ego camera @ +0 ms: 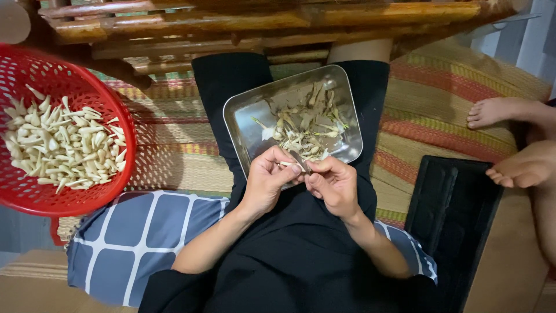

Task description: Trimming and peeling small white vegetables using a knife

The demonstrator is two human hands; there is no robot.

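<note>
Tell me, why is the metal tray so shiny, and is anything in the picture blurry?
In the head view, the metal tray mirrors the light, so its bare left part glares pale. The left hand and right hand look sharp, as do the white pieces in the red basket. The feet at the right edge look a little softer, and straight edges bend near the corners.

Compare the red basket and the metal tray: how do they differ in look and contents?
The red basket is round, perforated plastic; the metal tray is rectangular, solid and shiny. The basket holds clean white peeled pieces; the tray holds brownish-green trimmings. The basket sits aside at the left; the tray rests on the person's lap. Both are open and shallow.
</note>
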